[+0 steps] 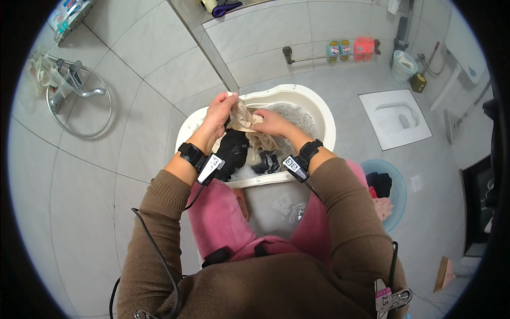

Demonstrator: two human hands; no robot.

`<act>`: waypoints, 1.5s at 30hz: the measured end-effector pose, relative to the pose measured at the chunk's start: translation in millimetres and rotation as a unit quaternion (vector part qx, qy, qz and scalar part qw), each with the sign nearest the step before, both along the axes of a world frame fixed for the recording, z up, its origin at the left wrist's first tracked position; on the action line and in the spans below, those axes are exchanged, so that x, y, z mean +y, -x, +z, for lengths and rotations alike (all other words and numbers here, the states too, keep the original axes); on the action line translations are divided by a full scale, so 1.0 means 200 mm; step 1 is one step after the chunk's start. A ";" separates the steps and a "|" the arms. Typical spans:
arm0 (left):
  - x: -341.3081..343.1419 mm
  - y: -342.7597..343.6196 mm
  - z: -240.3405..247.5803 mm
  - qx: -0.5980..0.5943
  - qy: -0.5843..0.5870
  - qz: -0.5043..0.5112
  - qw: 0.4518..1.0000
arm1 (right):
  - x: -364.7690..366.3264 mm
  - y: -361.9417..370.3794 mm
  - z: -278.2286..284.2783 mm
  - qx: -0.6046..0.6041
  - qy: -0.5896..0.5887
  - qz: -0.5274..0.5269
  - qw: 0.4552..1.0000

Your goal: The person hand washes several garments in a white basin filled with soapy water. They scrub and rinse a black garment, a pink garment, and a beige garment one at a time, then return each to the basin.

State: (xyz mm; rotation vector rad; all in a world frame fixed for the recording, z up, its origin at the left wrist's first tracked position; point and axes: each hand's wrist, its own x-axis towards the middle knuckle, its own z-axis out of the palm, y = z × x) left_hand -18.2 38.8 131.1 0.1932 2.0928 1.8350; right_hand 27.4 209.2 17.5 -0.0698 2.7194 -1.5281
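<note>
Stretched between my two hands is a wet beige cloth garment [241, 118], lifted over a white oval tub [328, 119]. My left hand [219, 110] pinches its upper left edge, and my right hand [271, 122] grips it on the right. The garment's lower part hangs down toward the water; its exact kind cannot be made out. Below my hands, a black garment [232, 153] lies bunched in the tub beside a dark patterned cloth [265, 161]. Soapy water with foam [300, 114] fills the tub around them.
A light blue basin [399, 183] with dark, red and pink clothes stands right of my leg. Beyond it is a white squat toilet [396, 118]. Slippers [364, 47] hang on a wall rail at the back. A shower tap [90, 93] with a hose is on the left wall.
</note>
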 end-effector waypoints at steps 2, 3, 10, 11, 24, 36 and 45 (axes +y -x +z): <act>0.01 0.05 0.01 0.110 0.022 0.006 0.994 | 0.01 0.00 -0.02 0.022 -0.018 -0.056 0.998; -0.01 0.06 0.01 0.090 0.022 0.031 0.995 | 0.02 0.00 -0.03 -0.004 -0.010 -0.078 0.997; -0.19 0.14 0.01 0.083 -0.030 0.121 0.989 | 0.19 -0.09 0.05 -0.067 0.324 -0.206 0.921; -0.22 0.17 0.01 0.117 0.030 0.121 0.985 | 0.21 -0.09 0.07 -0.075 0.331 -0.207 0.918; -0.30 0.32 -0.09 -0.054 -0.082 0.045 0.994 | 0.29 -0.07 0.27 0.039 0.363 -0.246 0.898; -0.25 0.12 -1.63 -0.424 -0.094 -0.047 0.900 | 0.54 -0.21 -0.87 -0.268 0.068 -0.380 0.883; -0.27 -0.01 -1.71 -0.486 -0.140 -0.022 0.862 | 0.55 -0.05 -1.36 -0.111 -0.202 -0.284 0.931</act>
